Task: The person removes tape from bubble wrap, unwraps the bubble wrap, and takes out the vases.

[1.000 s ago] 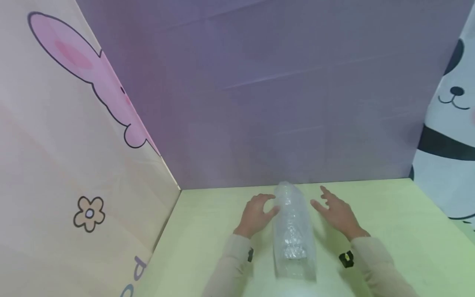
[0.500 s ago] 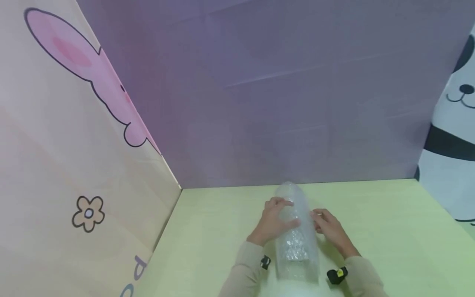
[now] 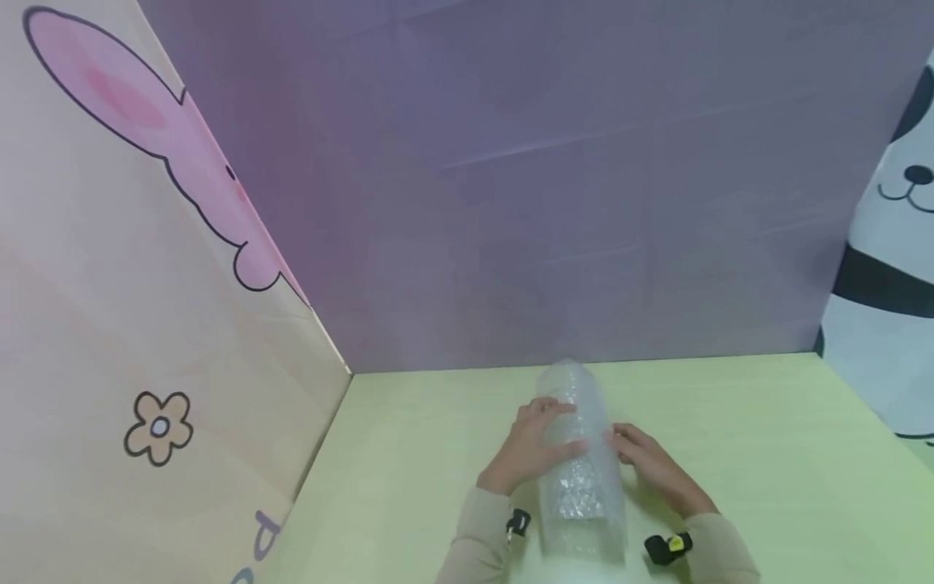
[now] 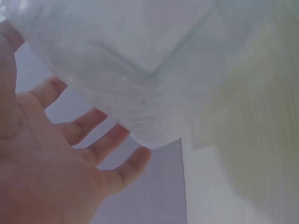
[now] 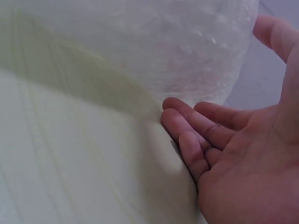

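A long bundle of clear bubble wrap (image 3: 581, 491) lies lengthwise on the pale table, its rounded end away from me and a flatter, thinner flap towards me. My left hand (image 3: 531, 448) rests across it from the left, thumb and fingers spread over the top. The left wrist view has those fingers (image 4: 124, 170) apart, their tips at the edge of the wrap. From the right, my right hand (image 3: 654, 470) pinches the side of the bundle. In the right wrist view the fingers (image 5: 184, 123) curl in at the lower edge of the wrap (image 5: 196, 51), thumb higher up. What is inside the wrap is hidden.
The pale yellow-green table (image 3: 423, 438) ends at a purple-grey wall panel (image 3: 511, 203). On the left stands a cream panel (image 3: 73, 324) with a pink rabbit and a flower; a panda picture (image 3: 886, 349) is at the right. Small black wrist cameras hang below both sleeves.
Both hands have moved in from beside the bundle. The left now lies over its top and the right has closed on its right side. The bundle lies nearly where it was.
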{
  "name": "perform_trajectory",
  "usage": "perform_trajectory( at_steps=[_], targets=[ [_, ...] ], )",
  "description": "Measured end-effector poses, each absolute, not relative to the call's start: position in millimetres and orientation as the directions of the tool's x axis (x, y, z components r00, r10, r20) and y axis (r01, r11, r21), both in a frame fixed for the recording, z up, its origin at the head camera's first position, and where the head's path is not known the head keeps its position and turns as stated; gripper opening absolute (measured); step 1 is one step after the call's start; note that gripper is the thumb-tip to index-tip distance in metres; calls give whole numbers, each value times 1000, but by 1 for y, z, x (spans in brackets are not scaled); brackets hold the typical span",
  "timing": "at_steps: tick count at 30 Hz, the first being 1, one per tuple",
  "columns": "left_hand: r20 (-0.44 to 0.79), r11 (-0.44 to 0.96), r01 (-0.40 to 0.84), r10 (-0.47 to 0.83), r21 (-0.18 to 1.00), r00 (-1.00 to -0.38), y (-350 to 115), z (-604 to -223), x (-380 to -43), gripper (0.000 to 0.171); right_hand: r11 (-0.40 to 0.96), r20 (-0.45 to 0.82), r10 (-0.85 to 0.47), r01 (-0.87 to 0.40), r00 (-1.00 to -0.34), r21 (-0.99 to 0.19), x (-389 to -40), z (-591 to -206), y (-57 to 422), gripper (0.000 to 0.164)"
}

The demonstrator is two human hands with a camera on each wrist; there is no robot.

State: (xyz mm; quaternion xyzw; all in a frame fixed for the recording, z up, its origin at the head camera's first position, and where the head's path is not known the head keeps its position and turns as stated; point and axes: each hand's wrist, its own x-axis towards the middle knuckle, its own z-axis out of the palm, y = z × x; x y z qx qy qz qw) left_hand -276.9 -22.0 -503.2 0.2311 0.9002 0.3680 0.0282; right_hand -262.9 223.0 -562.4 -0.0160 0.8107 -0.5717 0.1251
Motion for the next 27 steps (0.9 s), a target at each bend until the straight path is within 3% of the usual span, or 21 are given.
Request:
perform_trajectory(
  at_steps=[27],
  targets=[
    [125,598,439,492,670,-862,-28,-499,-268,52,270,-158,-204,99,-966,-958,-261,-563,219,61]
  ],
)
